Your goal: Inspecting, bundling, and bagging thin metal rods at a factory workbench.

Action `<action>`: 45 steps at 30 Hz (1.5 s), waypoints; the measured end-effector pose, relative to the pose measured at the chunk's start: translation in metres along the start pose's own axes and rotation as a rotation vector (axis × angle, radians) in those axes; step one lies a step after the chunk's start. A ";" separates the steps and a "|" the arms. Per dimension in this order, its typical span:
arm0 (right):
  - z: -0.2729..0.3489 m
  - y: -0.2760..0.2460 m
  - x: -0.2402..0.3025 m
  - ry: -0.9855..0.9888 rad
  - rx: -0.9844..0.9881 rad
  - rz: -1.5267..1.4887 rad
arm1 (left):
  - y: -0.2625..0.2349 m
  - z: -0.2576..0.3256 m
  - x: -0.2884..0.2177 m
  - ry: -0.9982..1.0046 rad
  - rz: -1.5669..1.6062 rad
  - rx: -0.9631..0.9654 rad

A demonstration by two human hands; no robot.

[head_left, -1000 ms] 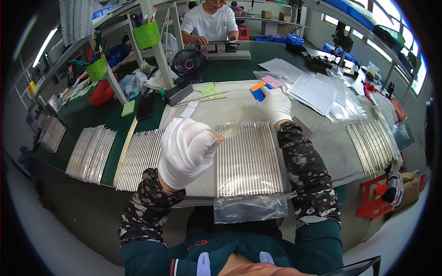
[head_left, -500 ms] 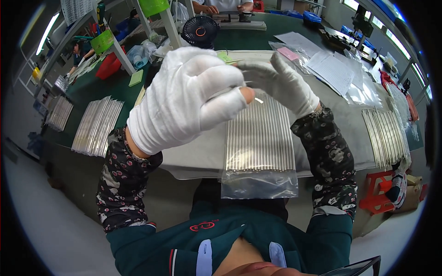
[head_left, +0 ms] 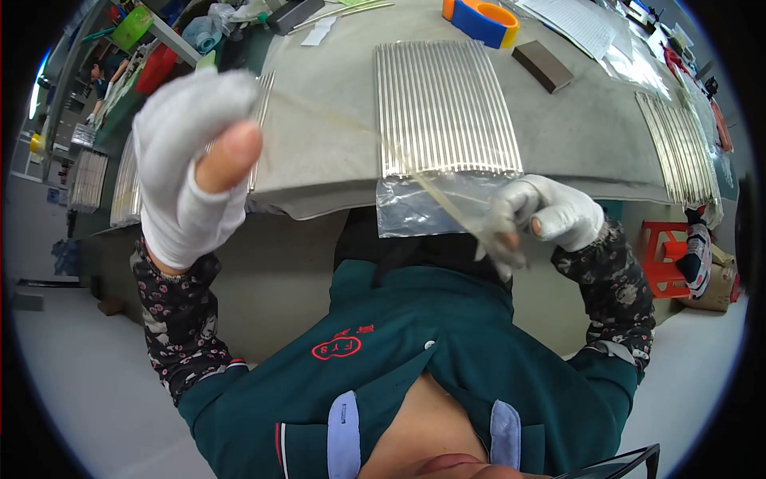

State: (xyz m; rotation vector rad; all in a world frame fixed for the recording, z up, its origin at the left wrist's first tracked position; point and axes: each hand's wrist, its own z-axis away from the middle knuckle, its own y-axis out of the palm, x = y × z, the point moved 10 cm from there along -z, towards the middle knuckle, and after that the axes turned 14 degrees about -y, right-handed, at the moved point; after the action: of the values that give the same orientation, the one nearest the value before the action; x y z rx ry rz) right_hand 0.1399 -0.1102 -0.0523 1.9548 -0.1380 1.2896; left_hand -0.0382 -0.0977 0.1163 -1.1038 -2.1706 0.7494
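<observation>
A long, thin strip of clear tape (head_left: 431, 190) runs slantwise between my hands, blurred by motion. My left hand (head_left: 195, 164), in a white glove with the thumb tip bare, is raised at the left and closed at the strip's upper end. Lower at the right, my gloved right hand (head_left: 558, 214) pinches the other end beside the bag's open edge. Under the strip, a clear plastic bag (head_left: 431, 209) holds a flat row of thin silvery rods (head_left: 443, 108). It lies on the grey cloth, its loose mouth hanging over the table's near edge.
An orange, yellow and blue ring (head_left: 483, 22) and a dark brown block (head_left: 542, 66) lie beyond the bag. Another bundle of rods (head_left: 678, 148) lies at the right. More rods (head_left: 263, 120) are beside my left hand. A red stool (head_left: 665, 259) stands at the right.
My hands have moved apart from close together above the bag: the left further left, the right down toward me. The strip now shows stretched between them, and the view has tilted down.
</observation>
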 end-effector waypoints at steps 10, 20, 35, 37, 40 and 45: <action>0.149 -0.081 -0.020 0.375 -0.730 0.532 | 0.115 0.137 -0.083 0.014 0.180 0.447; 0.127 -0.097 0.004 0.349 -0.778 0.830 | 0.138 0.138 -0.059 0.013 0.005 0.536; 0.150 -0.075 0.040 0.012 -1.035 0.780 | 0.118 0.154 -0.028 -0.458 0.191 0.280; 0.170 -0.067 0.062 -0.240 -1.271 0.804 | 0.113 0.162 -0.007 -0.682 0.296 0.218; 0.168 -0.030 0.068 -0.467 -1.190 1.126 | 0.091 0.150 -0.012 -0.742 0.239 0.166; 0.073 0.051 0.019 -0.205 -0.343 2.322 | 0.104 0.083 -0.113 -0.342 -0.008 0.153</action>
State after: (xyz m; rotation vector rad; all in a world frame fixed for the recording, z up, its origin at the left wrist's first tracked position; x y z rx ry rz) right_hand 0.1783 -0.1877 -0.0229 0.8531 -2.9975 1.7478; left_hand 0.0105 -0.1583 -0.0398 -0.9421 -2.3439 1.1508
